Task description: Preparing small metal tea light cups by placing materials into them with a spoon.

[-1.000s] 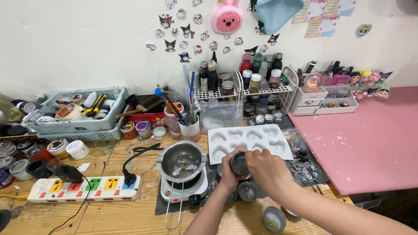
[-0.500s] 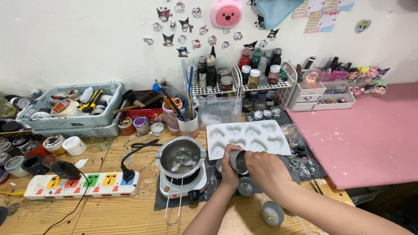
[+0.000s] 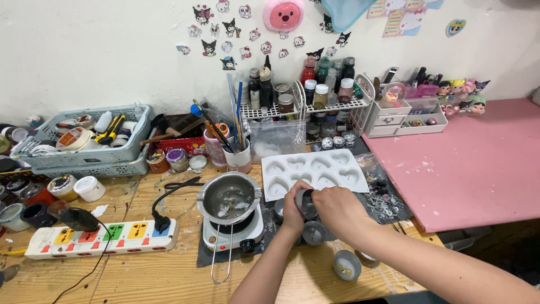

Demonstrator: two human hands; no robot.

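A dull steel pot (image 3: 229, 200) sits on a small white hotplate (image 3: 233, 233). Just right, left hand (image 3: 292, 211) and right hand (image 3: 337, 209) both clamp a small round metal tin (image 3: 306, 202) — before the glossy white heart mould (image 3: 315, 171), as half a second ago.

Both hands, left hand (image 3: 292, 209) and right hand (image 3: 336, 208), grip small metal cup (image 3: 306, 202) beside white heart mould (image 3: 314, 172); melting pot (image 3: 228, 198) on hotplate (image 3: 233, 233)

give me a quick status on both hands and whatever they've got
Left hand and right hand both closed on a small dark jar, just in front of the white heart mould. Melting pot on its hotplate close at left. Nothing blocking.
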